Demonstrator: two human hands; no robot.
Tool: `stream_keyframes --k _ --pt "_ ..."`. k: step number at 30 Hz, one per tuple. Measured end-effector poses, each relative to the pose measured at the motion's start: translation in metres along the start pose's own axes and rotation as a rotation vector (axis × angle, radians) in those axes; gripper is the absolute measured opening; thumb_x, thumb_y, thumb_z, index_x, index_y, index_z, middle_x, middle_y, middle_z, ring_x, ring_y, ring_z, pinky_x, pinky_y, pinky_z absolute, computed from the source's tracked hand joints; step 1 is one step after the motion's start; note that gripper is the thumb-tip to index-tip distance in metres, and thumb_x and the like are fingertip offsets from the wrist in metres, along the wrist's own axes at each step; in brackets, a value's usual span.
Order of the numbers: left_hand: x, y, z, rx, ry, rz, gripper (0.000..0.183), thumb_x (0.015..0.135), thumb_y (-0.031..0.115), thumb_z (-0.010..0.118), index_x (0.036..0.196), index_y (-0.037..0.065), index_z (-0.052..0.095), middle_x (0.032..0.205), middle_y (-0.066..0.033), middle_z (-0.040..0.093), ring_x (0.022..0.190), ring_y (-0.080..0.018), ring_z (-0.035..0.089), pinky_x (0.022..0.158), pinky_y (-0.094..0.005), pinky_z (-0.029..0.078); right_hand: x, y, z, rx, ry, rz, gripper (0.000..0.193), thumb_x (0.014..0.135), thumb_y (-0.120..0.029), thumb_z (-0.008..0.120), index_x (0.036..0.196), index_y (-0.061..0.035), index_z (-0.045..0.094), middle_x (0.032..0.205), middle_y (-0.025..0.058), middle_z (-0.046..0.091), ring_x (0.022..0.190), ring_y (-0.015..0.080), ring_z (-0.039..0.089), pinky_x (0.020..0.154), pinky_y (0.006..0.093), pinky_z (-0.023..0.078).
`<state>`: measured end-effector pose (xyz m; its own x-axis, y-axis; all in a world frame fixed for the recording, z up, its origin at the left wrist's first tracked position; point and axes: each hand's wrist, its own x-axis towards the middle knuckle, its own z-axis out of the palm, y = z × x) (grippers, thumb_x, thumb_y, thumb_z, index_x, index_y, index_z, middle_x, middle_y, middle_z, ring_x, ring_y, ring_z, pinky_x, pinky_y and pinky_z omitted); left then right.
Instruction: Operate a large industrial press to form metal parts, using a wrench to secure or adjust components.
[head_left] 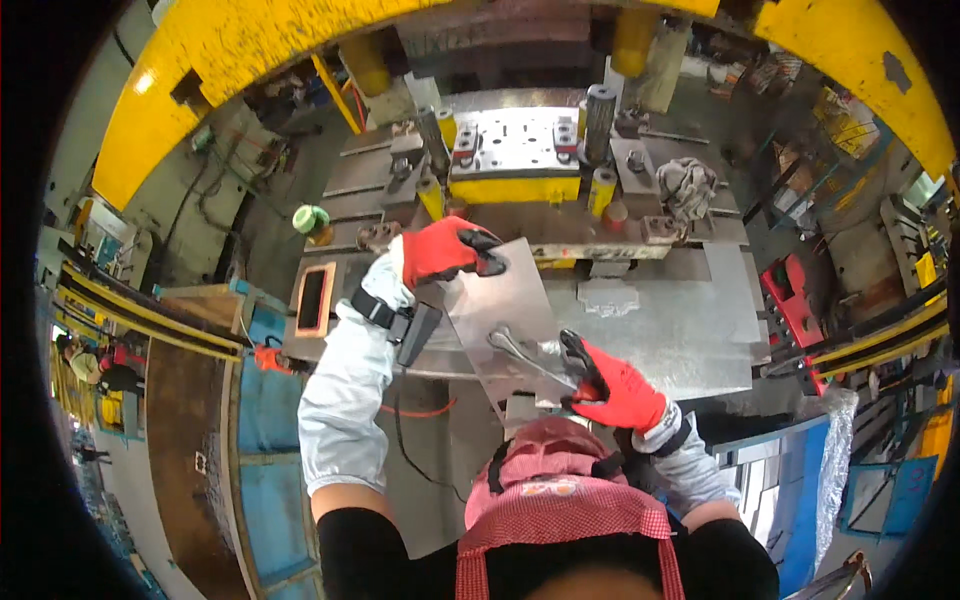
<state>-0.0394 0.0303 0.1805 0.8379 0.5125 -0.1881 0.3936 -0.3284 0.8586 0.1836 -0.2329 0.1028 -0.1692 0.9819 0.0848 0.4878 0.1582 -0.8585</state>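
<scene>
In the head view, the left hand (447, 252), in a red glove with black on the fingers, is closed on the upper left edge of a flat metal sheet (520, 300), fingers bent over the border. The sheet is tilted, sloping down toward the person's body, in front of the press die (515, 145). The right hand (618, 388), gloved alike, is curled about the lower end of a slim metal tool (535, 365), with one dark fingertip standing away from the grip; the tool's rounded head lies over the sheet's face, though whether it touches is hard to tell. Right of the sheet, a jagged-edged flat piece (608, 297) lies on the metal worktop (690, 340). Farther back on the right sits a crumpled grey cloth (688, 187); on the left are a bottle with a green top (311, 221) and, nearer, a dark flat device in an orange-brown frame (315, 300). A yellow press frame (260, 40) arches over the far side.
</scene>
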Motion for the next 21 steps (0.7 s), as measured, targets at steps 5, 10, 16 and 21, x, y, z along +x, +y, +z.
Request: stream_keyframes --k 5,10,16,21 --pt "0.014 -0.003 -0.011 -0.299 -0.034 0.262 0.033 0.075 0.008 0.061 0.108 0.004 0.061 0.099 -0.0042 0.063 0.081 -0.0108 0.058 0.077 -0.0250 0.045 -0.001 0.016 0.003 0.697 -0.092 0.237 0.068 0.074 -0.008 0.060 0.136 -0.0078 0.033 0.082 0.0021 0.057 0.060 0.0032 0.041 0.055 0.0179 0.037" --pt "0.014 -0.089 -0.023 -0.940 0.242 0.020 0.043 0.091 0.034 0.045 0.124 0.006 0.043 0.109 -0.0113 0.058 0.085 -0.0240 0.062 0.076 -0.0384 0.051 0.089 0.016 -0.031 0.858 0.136 0.246 0.026 0.081 -0.024 0.061 0.099 -0.0061 0.055 0.071 -0.0030 0.054 0.057 0.0048 0.049 0.047 0.0199 0.038" --pt "0.016 -0.083 0.083 -1.299 0.054 -0.057 0.054 0.090 0.053 0.035 0.119 0.009 0.048 0.090 -0.0126 0.063 0.066 -0.0200 0.061 0.058 -0.0348 0.050 0.197 0.058 -0.092 0.298 -0.024 -0.174 0.029 0.089 -0.021 0.049 0.112 -0.0051 0.055 0.090 0.0049 0.060 0.076 0.0110 0.055 0.069 0.0251 0.044" --pt "0.067 -0.094 0.095 -1.548 0.122 0.230 0.053 0.092 0.046 0.034 0.117 0.002 0.050 0.093 -0.0136 0.064 0.071 -0.0189 0.062 0.064 -0.0313 0.053 0.233 0.050 -0.087 0.260 -0.125 -0.105 0.030 0.090 -0.023 0.048 0.110 -0.0026 0.057 0.090 0.0015 0.061 0.081 0.0095 0.053 0.075 0.0252 0.043"
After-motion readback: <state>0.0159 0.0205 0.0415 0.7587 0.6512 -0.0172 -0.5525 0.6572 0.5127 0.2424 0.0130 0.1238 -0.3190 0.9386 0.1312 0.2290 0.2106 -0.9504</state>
